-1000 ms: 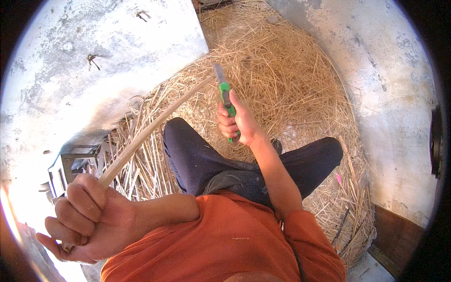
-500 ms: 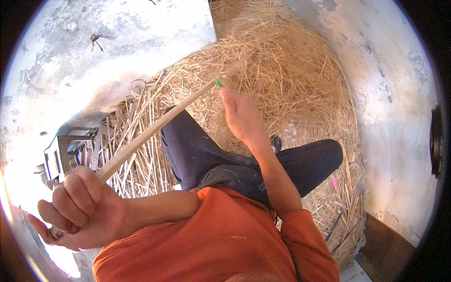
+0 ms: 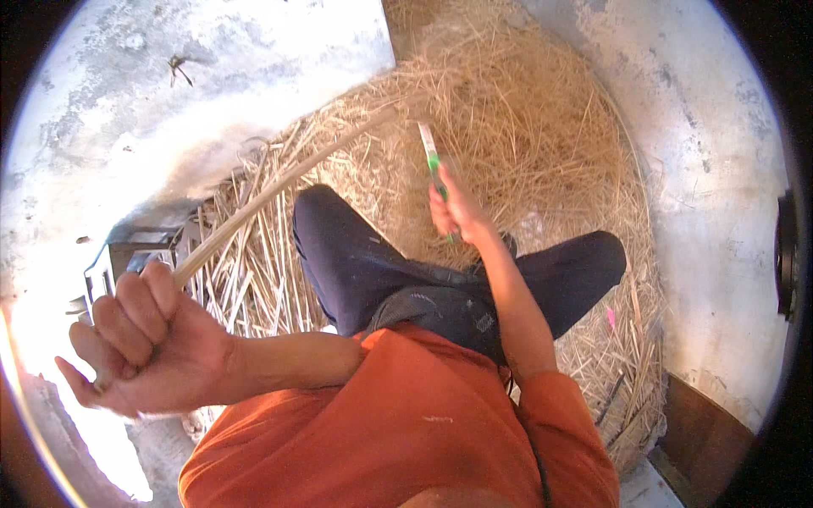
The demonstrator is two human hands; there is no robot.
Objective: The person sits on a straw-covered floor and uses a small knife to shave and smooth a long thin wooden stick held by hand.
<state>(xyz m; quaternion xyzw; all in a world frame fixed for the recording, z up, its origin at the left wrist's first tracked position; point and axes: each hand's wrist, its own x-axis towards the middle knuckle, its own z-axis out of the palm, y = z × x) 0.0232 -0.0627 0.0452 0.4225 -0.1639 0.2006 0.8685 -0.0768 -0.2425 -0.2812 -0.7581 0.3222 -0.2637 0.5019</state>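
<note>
Straw pile [image 3: 525,110] at 1 o'clock, background. Pale stick [image 3: 271,190] at 10 o'clock: we'd guess light, dry, fairly stiff, could split — hold it at the near end. Long axis runs 8 to 2, blurred far tip toward 2. Left hand [image 3: 152,347] at 8, fingers clamped on that near end. Right hand [image 3: 460,203] just past 12, fingers wrapped round the green handle of a knife [image 3: 434,161] — light, rigid, we'd grip handle only. It points between 11 and 12, near the stick's tip; contact we can't confirm.
</note>
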